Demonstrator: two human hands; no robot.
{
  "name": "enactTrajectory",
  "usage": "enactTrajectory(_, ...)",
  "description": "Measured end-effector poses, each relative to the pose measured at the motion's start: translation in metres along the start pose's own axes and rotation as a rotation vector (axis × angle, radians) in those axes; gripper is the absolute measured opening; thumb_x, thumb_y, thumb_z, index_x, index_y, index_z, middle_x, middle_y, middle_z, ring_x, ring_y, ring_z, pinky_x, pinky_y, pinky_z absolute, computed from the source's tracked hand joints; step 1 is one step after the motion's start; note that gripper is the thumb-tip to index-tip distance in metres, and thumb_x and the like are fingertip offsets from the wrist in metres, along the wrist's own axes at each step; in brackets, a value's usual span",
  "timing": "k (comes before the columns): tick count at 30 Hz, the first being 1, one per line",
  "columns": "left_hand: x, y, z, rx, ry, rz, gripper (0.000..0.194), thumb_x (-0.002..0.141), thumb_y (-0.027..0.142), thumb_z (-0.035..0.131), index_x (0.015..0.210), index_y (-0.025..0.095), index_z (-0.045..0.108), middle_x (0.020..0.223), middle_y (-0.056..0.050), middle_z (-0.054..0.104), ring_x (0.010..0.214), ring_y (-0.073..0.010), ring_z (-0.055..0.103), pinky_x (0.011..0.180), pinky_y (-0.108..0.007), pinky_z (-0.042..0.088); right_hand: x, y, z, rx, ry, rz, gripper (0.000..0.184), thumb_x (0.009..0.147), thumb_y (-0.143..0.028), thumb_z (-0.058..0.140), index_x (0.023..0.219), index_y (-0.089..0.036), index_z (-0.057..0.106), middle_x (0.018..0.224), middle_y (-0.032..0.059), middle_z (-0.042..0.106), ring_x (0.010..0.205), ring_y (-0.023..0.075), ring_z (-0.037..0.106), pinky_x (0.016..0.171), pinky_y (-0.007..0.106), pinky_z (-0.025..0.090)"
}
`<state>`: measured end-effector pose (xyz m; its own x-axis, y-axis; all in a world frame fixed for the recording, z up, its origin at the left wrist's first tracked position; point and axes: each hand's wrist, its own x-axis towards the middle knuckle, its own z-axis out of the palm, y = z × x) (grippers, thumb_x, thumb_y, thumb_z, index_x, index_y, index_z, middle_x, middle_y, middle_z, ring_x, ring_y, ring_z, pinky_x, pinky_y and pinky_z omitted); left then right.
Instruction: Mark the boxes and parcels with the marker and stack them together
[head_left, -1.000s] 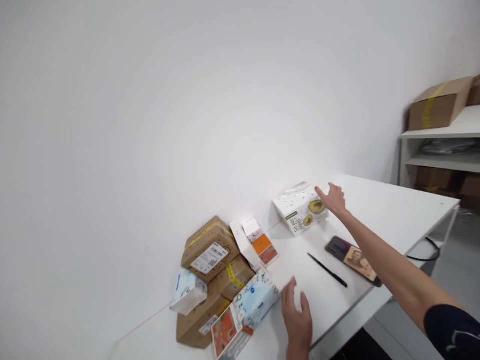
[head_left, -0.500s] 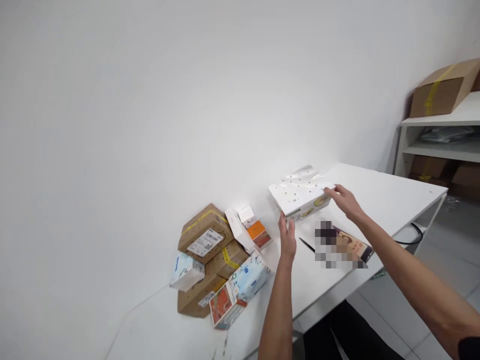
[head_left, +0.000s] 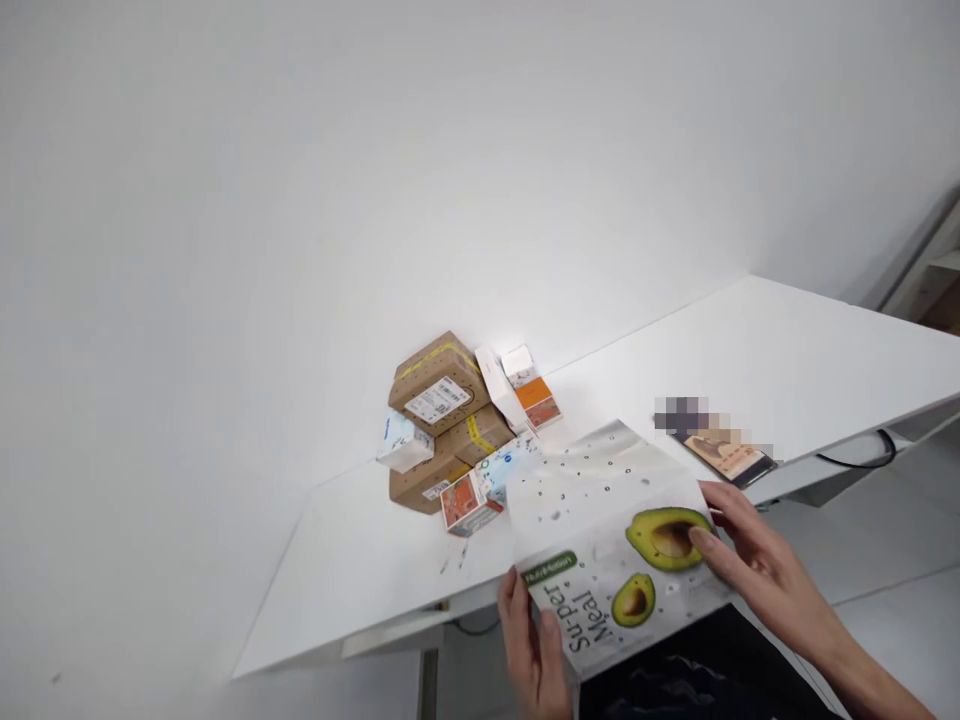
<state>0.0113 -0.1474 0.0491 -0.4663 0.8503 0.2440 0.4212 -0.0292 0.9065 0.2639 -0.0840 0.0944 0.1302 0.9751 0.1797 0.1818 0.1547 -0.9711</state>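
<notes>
Both my hands grip a white box (head_left: 592, 590) printed with avocados and the words "Su-per Meal". It is tilted in front of my body at the table's front edge, its avocado face turned up toward me. My left hand (head_left: 531, 640) is closed on the lower left side, the thumb on the printed face. At the right side, my right hand (head_left: 757, 560) clasps the box, thumb over the larger avocado and fingers behind. A white dotted panel rises from the box's far edge.
On the white table (head_left: 330, 570), brown cartons (head_left: 439, 390) are stacked by the wall. Around them stand a blue-white box (head_left: 405, 442), a red-pictured box (head_left: 469, 503) and an orange-white box (head_left: 532, 392). A dark picture booklet (head_left: 727, 452) lies to the right, partly blurred out.
The avocado box has come off the back of the table toward my body and tilted so its printed face shows. Both hands moved with it, and my view shifted.
</notes>
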Motion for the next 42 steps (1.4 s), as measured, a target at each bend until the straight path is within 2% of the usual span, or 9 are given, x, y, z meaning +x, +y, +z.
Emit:
enactTrajectory(5, 0.029, 0.014, -0.001, 0.033, -0.162, -0.048, 0.043, 0.090, 0.048, 0.050, 0.122, 0.021, 0.060, 0.126, -0.010, 0.056, 0.119, -0.0245, 0.054, 0.098, -0.032, 0.047, 0.015, 0.013, 0.001, 0.016, -0.130, 0.168, 0.052, 0.080, -0.051, 0.062, 0.128, -0.034, 0.057, 0.119, 0.0077, 0.060, 0.093, 0.0246, 0.062, 0.066, 0.031, 0.057)
enactTrajectory(8, 0.055, 0.019, 0.008, -0.023, -0.175, -0.102, 0.046, 0.089, 0.051, 0.051, 0.122, 0.021, 0.061, 0.120, -0.010, 0.059, 0.114, -0.0224, 0.057, 0.094, -0.031, 0.049, 0.035, 0.021, 0.005, 0.086, -0.222, 0.297, 0.057, 0.081, -0.052, 0.061, 0.134, -0.030, 0.054, 0.120, 0.0103, 0.063, 0.092, 0.0260, 0.065, 0.060, 0.031, 0.058)
enactTrajectory(12, 0.072, 0.006, 0.017, -0.138, -0.124, -0.161, 0.051, 0.087, 0.054, 0.052, 0.125, 0.022, 0.060, 0.128, -0.009, 0.059, 0.123, -0.0230, 0.052, 0.102, -0.033, 0.044, 0.053, 0.036, 0.012, 0.174, -0.201, 0.320, 0.048, 0.083, -0.052, 0.060, 0.125, -0.030, 0.061, 0.132, 0.0082, 0.060, 0.116, 0.0289, 0.059, 0.082, 0.035, 0.057)
enactTrajectory(16, 0.068, -0.026, 0.014, -0.351, -0.094, -0.269, 0.049, 0.087, 0.050, 0.052, 0.127, 0.022, 0.057, 0.130, -0.009, 0.059, 0.114, -0.0232, 0.059, 0.095, -0.036, 0.049, 0.049, 0.058, 0.010, 0.306, -0.084, 0.297, 0.041, 0.085, -0.052, 0.055, 0.117, -0.029, 0.066, 0.132, 0.0067, 0.060, 0.121, 0.0271, 0.056, 0.097, 0.040, 0.050)
enactTrajectory(18, 0.061, -0.043, 0.007, -0.365, -0.091, -0.311, 0.047, 0.083, 0.044, 0.057, 0.125, 0.021, 0.058, 0.129, -0.010, 0.060, 0.109, -0.0227, 0.061, 0.091, -0.036, 0.052, 0.041, 0.070, 0.003, 0.236, -0.018, 0.298, 0.039, 0.083, -0.048, 0.056, 0.115, -0.029, 0.066, 0.125, 0.0073, 0.064, 0.117, 0.0277, 0.058, 0.100, 0.044, 0.047)
enactTrajectory(23, 0.042, -0.060, -0.005, -0.194, -0.371, -0.167, 0.065, 0.070, 0.020, 0.064, 0.134, 0.021, 0.049, 0.143, -0.011, 0.048, 0.131, -0.0260, 0.046, 0.109, -0.039, 0.037, 0.016, 0.087, -0.007, -0.068, -0.085, 0.195, 0.045, 0.070, -0.032, 0.059, 0.115, -0.029, 0.065, 0.123, 0.0065, 0.065, 0.113, 0.0308, 0.060, 0.097, 0.048, 0.049)
enactTrajectory(27, 0.032, -0.045, -0.002, -0.157, -0.520, -0.135, 0.072, 0.072, 0.022, 0.065, 0.140, 0.019, 0.041, 0.140, -0.013, 0.050, 0.132, -0.0284, 0.044, 0.109, -0.042, 0.036, 0.003, 0.080, -0.001, -0.106, -0.238, 0.131, 0.042, 0.073, -0.033, 0.058, 0.114, -0.029, 0.065, 0.126, 0.0072, 0.063, 0.119, 0.0320, 0.056, 0.097, 0.046, 0.049)
enactTrajectory(36, 0.028, 0.005, -0.012, -0.104, -0.494, -0.014, 0.067, 0.078, 0.053, 0.063, 0.134, 0.020, 0.048, 0.132, -0.013, 0.052, 0.127, -0.0319, 0.046, 0.105, -0.044, 0.039, -0.002, 0.046, -0.031, -0.097, -0.207, 0.157, 0.047, 0.085, -0.049, 0.056, 0.130, -0.036, 0.057, 0.135, 0.0045, 0.053, 0.120, 0.0293, 0.053, 0.084, 0.032, 0.056)
enactTrajectory(42, 0.040, 0.019, -0.010, -0.048, -0.427, -0.132, 0.050, 0.092, 0.055, 0.042, 0.126, 0.021, 0.055, 0.125, -0.012, 0.058, 0.119, -0.0278, 0.053, 0.101, -0.041, 0.042, 0.014, 0.030, -0.012, -0.138, -0.191, 0.042, 0.046, 0.088, -0.051, 0.052, 0.132, -0.037, 0.055, 0.123, 0.0044, 0.057, 0.111, 0.0251, 0.056, 0.079, 0.029, 0.055)
